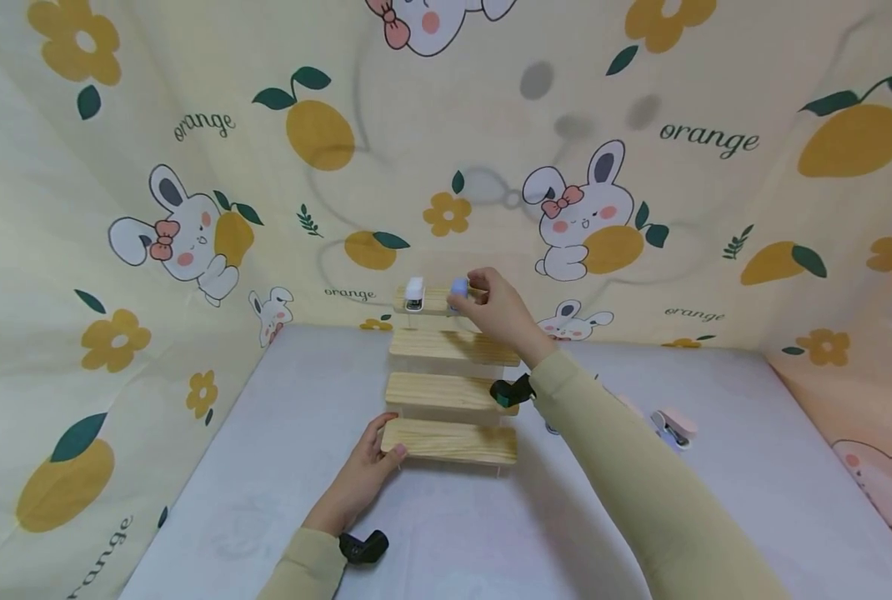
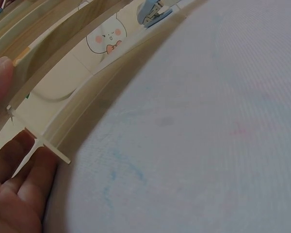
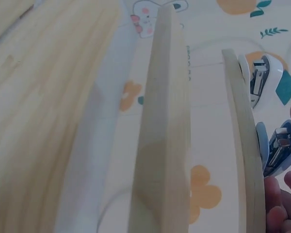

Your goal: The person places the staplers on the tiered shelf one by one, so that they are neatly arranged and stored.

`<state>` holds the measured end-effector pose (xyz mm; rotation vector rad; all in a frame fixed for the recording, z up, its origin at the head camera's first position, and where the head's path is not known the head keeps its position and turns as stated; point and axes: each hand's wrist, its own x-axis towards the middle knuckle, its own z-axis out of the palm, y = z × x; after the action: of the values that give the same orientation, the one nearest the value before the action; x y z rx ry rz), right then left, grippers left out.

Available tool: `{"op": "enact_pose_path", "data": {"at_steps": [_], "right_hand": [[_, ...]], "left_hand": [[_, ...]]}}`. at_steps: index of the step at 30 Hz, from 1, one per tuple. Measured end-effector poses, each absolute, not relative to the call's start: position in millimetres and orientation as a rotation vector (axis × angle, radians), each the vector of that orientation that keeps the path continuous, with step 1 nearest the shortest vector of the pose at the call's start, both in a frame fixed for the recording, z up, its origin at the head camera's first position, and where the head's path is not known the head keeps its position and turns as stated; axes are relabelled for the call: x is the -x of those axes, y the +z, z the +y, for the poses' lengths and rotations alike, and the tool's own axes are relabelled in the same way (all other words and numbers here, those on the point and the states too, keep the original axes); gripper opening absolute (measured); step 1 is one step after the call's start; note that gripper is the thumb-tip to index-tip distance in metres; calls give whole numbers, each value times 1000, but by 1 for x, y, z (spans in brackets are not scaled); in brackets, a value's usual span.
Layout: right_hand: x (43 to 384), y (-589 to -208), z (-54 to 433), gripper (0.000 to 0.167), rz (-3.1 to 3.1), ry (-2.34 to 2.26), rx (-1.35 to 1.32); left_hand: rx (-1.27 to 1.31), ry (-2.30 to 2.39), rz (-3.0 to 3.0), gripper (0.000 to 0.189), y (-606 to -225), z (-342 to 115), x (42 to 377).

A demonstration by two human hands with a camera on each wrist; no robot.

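Note:
A stepped wooden display rack [image 1: 449, 440] with clear supports stands on the table. On the left of its top shelf sits a white mini stapler [image 1: 413, 292]. To the right of it is a blue mini stapler [image 1: 458, 288], which my right hand [image 1: 502, 312] pinches between thumb and fingers. In the right wrist view, the blue stapler [image 3: 281, 145] rests against the top board [image 3: 252, 184], its metal part facing the camera. My left hand [image 1: 359, 475] grips the left end of the lowest shelf; the left wrist view shows its fingers [image 2: 36, 179] by the clear support.
A pink stapler [image 1: 674, 427] lies on the table at the right, near my right sleeve [image 1: 633, 475]. Another blue stapler [image 2: 153, 12] shows beyond the rack in the left wrist view. A printed cloth wall [image 1: 446, 125] stands close behind the rack.

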<state>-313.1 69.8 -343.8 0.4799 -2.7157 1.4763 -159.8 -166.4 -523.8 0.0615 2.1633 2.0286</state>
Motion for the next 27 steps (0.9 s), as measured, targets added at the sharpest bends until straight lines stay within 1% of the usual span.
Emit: {"op": "enact_pose_path", "data": {"at_steps": [7, 16, 23, 27], "right_hand": [[300, -350, 85, 64, -2661, 1497, -515], [271, -364, 123, 69, -2590, 1551, -589], [254, -398, 158, 69, -2603, 1552, -489], [246, -419, 174, 67, -2635, 1552, -432]], "left_hand": [[-65, 2045, 2154, 61, -525, -165, 161], [-75, 2013, 2192, 61, -524, -167, 160], [-64, 1988, 2200, 61, -517, -167, 158], [-52, 1977, 2205, 62, -525, -168, 160]]}}
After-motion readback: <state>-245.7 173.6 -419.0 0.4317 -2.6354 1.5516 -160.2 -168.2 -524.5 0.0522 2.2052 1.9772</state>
